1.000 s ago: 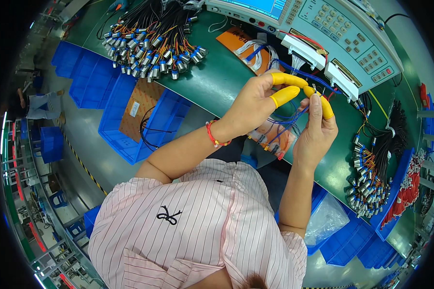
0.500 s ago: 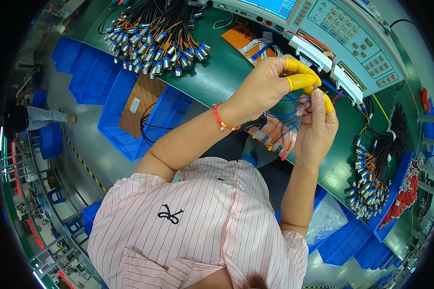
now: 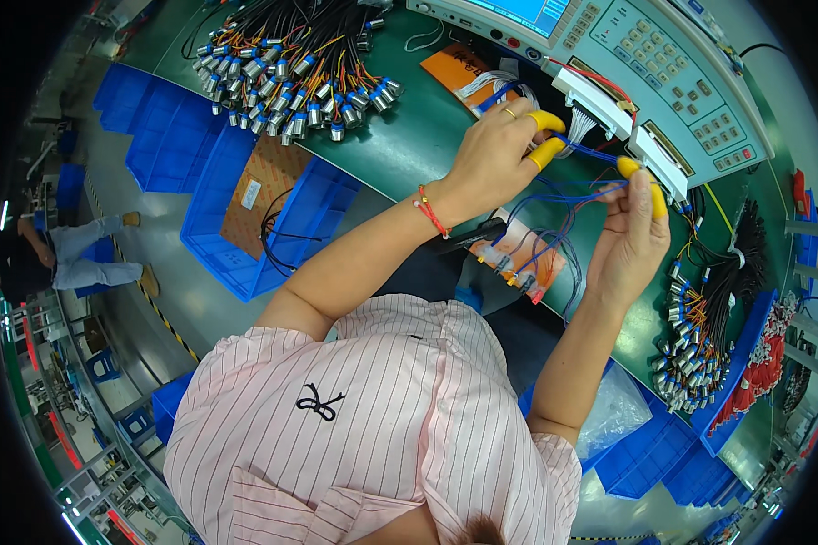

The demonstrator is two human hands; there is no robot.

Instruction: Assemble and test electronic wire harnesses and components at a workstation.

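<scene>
My left hand (image 3: 495, 154), with yellow finger cots on its fingertips, is closed in a pinch on thin blue wires (image 3: 591, 151) just in front of the tester. To its right, my right hand (image 3: 629, 232), also in yellow finger cots, pinches the other end of the blue wires. More loose blue wires hang between and below the hands. They run toward a small orange board (image 3: 541, 268) with a row of little connectors at the table's near edge. White connector blocks (image 3: 593, 104) on the tester's front sit just beyond the fingers. What exactly is in the fingertips is partly hidden.
A pale tester (image 3: 645, 82) with screen and keys stands at the back. Metal-ended cables (image 3: 291, 86) lie in a pile at left, and another bundle (image 3: 695, 350) lies at right. Blue bins (image 3: 204, 245) line the table's edge. At far left, a person's legs (image 3: 95, 254) show.
My hands have drawn apart, the left moving left and the right moving right and slightly down. Blue wires now stretch between them. The person at far left has shifted.
</scene>
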